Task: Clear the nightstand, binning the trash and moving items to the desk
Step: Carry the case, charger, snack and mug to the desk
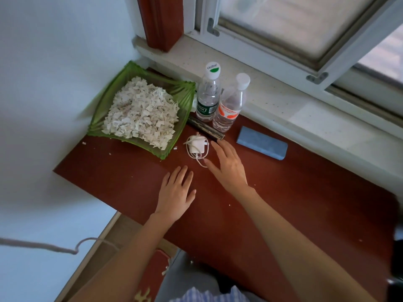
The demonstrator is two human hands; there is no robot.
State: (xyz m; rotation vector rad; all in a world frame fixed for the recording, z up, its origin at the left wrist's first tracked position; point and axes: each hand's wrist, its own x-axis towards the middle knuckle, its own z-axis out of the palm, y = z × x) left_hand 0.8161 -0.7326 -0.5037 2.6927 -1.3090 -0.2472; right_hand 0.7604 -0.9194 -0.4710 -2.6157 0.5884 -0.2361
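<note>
The fingers (214,147) of the right hand (229,168) were spread wide and empty, their tips just beside a white charger (195,146) with its cable coiled loosely around it. The fingers of the left hand (175,192) were held flat and loosely together, also empty, over bare table (305,203) nearer the body.

The step in hand was judged to be the pick-up of the charger. For a clean lift, the block and the cable loops would best be gathered in one grasp, so that no trailing end was dragged across the surface or caught on the dark rod-like object (206,130) lying just behind it, whose nature could not be told.

Containers: a green ribbed tray (98,118) stood in the far left corner, heaped with torn paper scraps (139,114); a few scraps were scattered on the table beside it. This content was judged to be the trash for binning, and the tray would need to be kept level when carried. Two capped clear plastic bottles stood upright and touching near the windowsill: one with a green label (208,94), one with a red label (230,105); the liquid level in each could not be made out. A blue rectangular block (261,146) lay well apart to the right.
</note>
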